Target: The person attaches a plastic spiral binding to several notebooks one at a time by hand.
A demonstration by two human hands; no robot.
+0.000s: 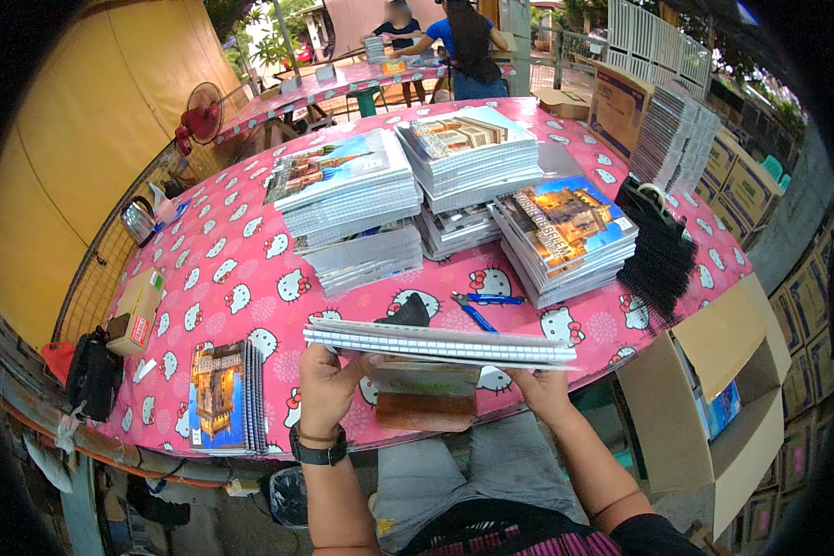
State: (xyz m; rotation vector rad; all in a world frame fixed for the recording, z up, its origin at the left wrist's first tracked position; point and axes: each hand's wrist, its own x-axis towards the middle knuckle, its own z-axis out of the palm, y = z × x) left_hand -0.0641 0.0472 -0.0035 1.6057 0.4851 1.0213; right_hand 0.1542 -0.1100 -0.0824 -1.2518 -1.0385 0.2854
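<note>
Both hands clamp a flat bundle of white-edged spiral notebooks (440,345) level above the near edge of the bench: the left hand (326,387) closes its grip on the left end, wrist bent up with a black watch, and the right hand (542,389) holds the right end from beneath, forearms rising from the lower edge. Just beyond lie blue-handled pliers (477,307) on the pink patterned bench cover (241,269), with stacks of picture-covered notebooks (565,236) behind and an open cardboard box (713,389) to the right.

Pink tablecloth (241,269) with white cat faces; blue-handled pliers (480,304).
</note>
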